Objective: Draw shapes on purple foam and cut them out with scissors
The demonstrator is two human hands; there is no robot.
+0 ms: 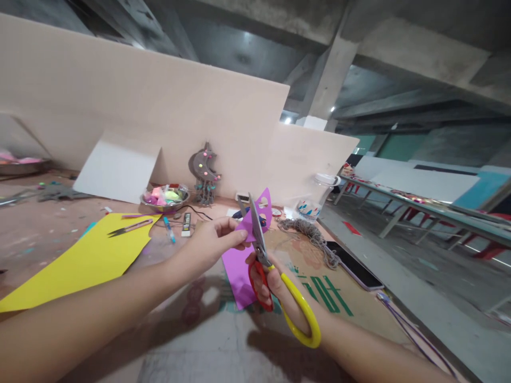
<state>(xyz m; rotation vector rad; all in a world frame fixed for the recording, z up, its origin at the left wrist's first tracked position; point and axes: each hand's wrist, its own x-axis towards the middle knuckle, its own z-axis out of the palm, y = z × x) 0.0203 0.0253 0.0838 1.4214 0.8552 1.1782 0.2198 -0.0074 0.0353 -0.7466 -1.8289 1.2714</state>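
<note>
The left hand has its grip pinched, thumb against fingers, on a purple paper cutout raised above the counter. The right hand has its grip threaded through the red and yellow handles of the scissors, whose blades stand slightly apart, pointing up and away at the cutout.

The likeliest mishap is a cut running astray: the paper looks thin and is held only near one edge, so it could bend or twist between the blades instead of parting cleanly. The holes near its far end leave narrow strips that a small slip could sever. The left thumb is close beside the steel, so closing the blades with the paper turned could nick it. A purple sheet lies just below the hands on printed cardboard, where a lowered handle might drag or crease it.

The near blade covers part of the cutout, so where the cutting edges meet the paper cannot be made out. The left fingertips behind the paper are hidden, as are most of the right fingers. Dark blue items beyond the blades are too obscured to name.
</note>
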